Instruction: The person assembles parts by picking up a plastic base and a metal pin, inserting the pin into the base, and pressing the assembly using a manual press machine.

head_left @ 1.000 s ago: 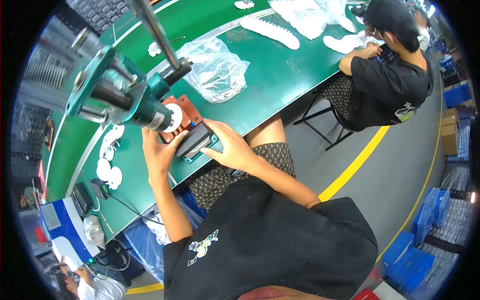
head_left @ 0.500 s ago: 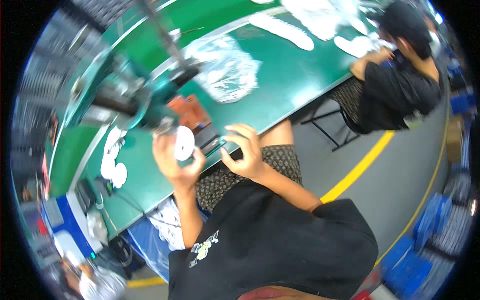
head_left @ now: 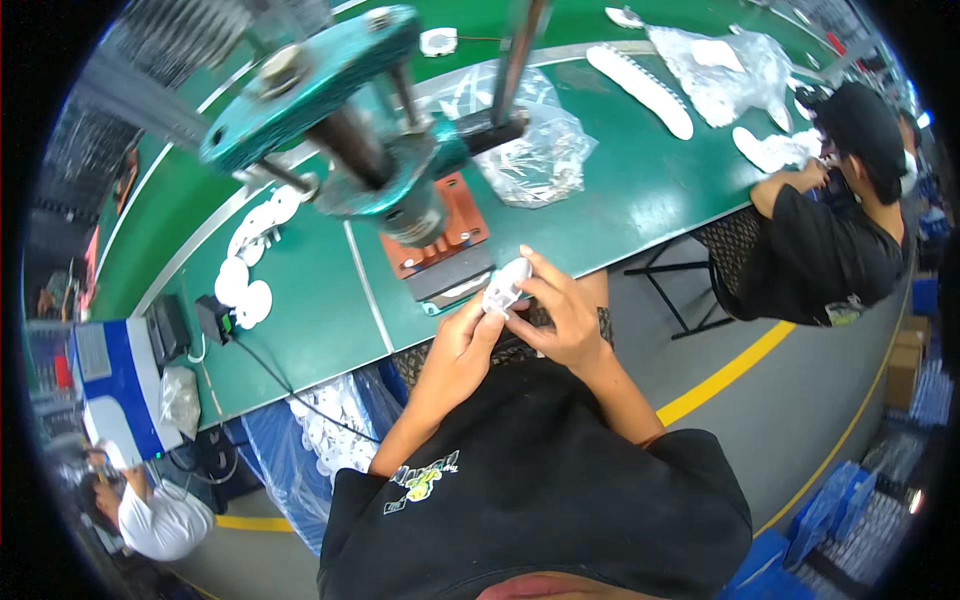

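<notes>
A small white plastic part [head_left: 507, 284], rounded on its upper side, is held up in front of me near the table's edge. My left hand [head_left: 462, 345] pinches its lower left side, and my right hand [head_left: 566, 315] grips it from the right with thumb and fingers. Just beyond the hands stands a teal hand press [head_left: 370, 160], its ram over an orange fixture block [head_left: 462, 212]. A dark grey block [head_left: 450, 277] sits in front of that fixture, close to my left fingers.
White discs [head_left: 232, 281] lie on the green table [head_left: 320, 300] to the left. Clear plastic bags [head_left: 540, 150] rest behind the press, with a long row of white parts [head_left: 640, 90] farther right. A bag-lined bin [head_left: 335, 430] stands below; a co-worker [head_left: 840, 210] sits at right.
My right hand, open and apart before, now grips the white part together with my left hand. The part has moved from beside the press toward me and turned. My view has shifted.
</notes>
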`<state>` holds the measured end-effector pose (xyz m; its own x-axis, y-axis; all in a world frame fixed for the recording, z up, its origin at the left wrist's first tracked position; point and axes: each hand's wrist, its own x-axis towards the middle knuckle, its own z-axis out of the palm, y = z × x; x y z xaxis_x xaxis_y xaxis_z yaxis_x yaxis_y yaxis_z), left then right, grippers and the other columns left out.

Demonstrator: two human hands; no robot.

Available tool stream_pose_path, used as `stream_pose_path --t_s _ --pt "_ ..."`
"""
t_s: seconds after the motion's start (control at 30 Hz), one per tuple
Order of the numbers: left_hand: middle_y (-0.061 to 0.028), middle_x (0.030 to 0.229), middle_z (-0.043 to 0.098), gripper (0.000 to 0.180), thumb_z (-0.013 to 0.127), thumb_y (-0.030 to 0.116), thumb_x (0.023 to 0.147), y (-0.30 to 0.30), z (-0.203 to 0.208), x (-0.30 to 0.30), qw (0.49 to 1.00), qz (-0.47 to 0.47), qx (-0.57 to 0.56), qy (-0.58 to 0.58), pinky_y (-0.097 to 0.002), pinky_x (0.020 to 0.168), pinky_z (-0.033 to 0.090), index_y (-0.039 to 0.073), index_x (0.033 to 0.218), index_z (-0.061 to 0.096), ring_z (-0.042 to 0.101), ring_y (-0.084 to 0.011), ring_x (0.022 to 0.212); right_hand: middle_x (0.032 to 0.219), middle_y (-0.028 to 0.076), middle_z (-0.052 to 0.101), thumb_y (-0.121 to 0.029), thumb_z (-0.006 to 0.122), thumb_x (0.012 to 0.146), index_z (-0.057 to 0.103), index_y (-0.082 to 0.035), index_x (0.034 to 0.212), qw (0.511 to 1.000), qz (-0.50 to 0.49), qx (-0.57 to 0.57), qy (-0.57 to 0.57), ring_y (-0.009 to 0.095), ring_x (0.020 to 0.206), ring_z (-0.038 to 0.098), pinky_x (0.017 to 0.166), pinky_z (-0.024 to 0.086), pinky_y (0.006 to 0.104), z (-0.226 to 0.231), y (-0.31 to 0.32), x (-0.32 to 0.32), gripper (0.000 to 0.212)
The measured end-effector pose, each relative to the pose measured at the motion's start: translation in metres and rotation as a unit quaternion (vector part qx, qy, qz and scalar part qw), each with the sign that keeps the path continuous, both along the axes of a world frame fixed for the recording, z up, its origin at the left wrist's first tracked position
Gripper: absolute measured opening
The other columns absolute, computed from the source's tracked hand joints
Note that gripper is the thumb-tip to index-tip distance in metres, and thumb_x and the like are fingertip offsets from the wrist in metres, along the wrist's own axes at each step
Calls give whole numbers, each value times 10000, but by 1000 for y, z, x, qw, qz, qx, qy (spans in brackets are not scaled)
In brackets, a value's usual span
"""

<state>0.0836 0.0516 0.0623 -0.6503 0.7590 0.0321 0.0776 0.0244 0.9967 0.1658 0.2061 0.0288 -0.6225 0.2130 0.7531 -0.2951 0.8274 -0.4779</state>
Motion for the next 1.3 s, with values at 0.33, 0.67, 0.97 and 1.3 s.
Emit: stream_pose_path --t_s 0.33,0.67,0.97,1.3 --pt "-221 1083 650 353 606 284 922 -111 -25 -251 731 326 -318 508 -436 884 469 -9 1114 645 642 -347 1007 1197 196 657 -210 802 756 625 -26 1179 907 -405 -102 -53 345 1086 639 944 487 397 -22 259 14 494" --pt "-137 1299 607 422 640 94 876 -91 -34 -300 761 129 -258 581 -402 1025 413 75 1295 587 536 -293 1241 1188 153 656 -307 811 737 675 -83 1115 917 -366 -94 -128 313 1178 561 1017 411 422 -49 316 -2 460" --pt "-205 1269 601 459 643 89 852 -121 -50 -336 715 235 -370 545 -428 963 463 86 1305 567 561 -381 1190 1344 223 550 -350 786 787 663 -45 1126 894 -442 74 -32 380 1246 501 1039 397 456 -41 279 -18 472" --pt "-99 1325 545 482 582 145 977 -83 -60 -150 972 232 -29 20 -265 739 493 -24 1405 439 601 -130 990 867 119 660 -139 716 809 665 -42 836 993 -52 -22 -104 326 856 634 782 515 426 -27 112 -102 113"
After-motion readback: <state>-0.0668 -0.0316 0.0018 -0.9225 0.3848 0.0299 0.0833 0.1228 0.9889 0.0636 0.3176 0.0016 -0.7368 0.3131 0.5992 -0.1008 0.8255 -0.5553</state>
